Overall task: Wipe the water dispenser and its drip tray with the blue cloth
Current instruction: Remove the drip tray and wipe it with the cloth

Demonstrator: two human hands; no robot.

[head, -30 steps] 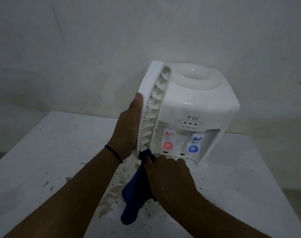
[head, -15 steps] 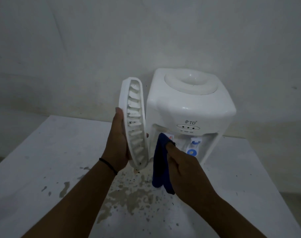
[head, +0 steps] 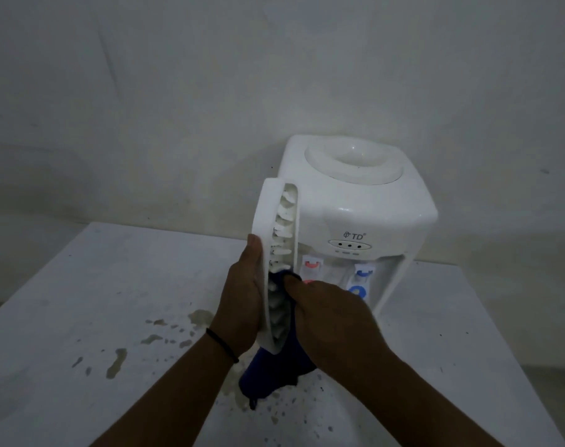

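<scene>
Tray is off the dispenser and held up on edge, standing roughly vertical in front of the dispenser's left front corner, slotted grille side facing right. Left hand has it from the back: palm flat against the smooth outer side, thumb running up the edge, fingers prob wrapped round the far side but can't see them. So it's holding the tray, firm grip afaict.

Right hand is on the grille side w/ the cloth bunched under it. Fingers curled round the blue fabric and pushing it into the lower half of the slats; a bit of cloth pokes out above the knuckles at about mid-tray, and the rest hangs down below the tray's bottom end, dangling just over the table. Some dark specks on the upper slats.

Dispenser sits at the back of the table, up against the wall, upright. White body, round bottle well on top, TD logo and a little 3-light panel on the front. Red tap on the left, partly hidden behind the right hand, blue tap on the right, both in the recess.

Table's white w/ a splatter of murky wet patches and dark flecks under and left of the hands. Thin black band on the left wrist.
</scene>
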